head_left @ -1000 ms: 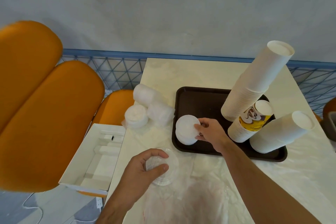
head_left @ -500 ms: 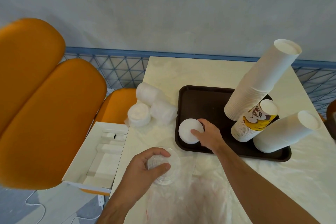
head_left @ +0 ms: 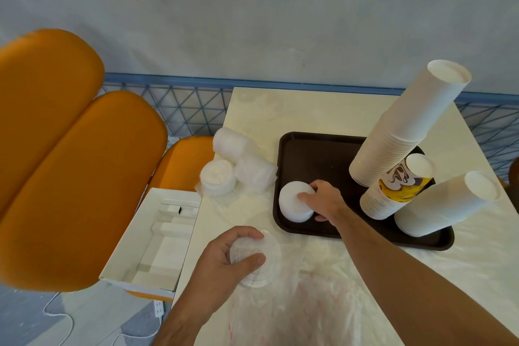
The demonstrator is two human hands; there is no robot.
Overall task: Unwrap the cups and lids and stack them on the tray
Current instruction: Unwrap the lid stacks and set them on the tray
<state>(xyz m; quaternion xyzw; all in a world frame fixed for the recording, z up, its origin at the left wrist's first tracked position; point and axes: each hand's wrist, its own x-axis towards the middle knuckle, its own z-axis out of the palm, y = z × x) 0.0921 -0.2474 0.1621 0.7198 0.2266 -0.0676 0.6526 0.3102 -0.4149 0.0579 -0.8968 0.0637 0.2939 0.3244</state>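
right hand point(head_left: 323, 199) grips a white lid stack point(head_left: 296, 205) sitting in the brown tray point(head_left: 309, 154) | left hand point(head_left: 224, 261) pinches ribbed clear lids point(head_left: 261, 258) on the marble table point(head_left: 280, 109) | tray also holds smooth paper cup stacks point(head_left: 404, 126) | wrapped lids point(head_left: 238, 168) just left of it

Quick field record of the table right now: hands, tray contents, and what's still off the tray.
left hand: grips clear lids over the table, near edge
right hand: holds white lid stack on the tray, front left
cup stacks on tray: tall white, printed, short white, all at right
off tray: wrapped lid packs, left of tray
loose wrap: on table, near edge
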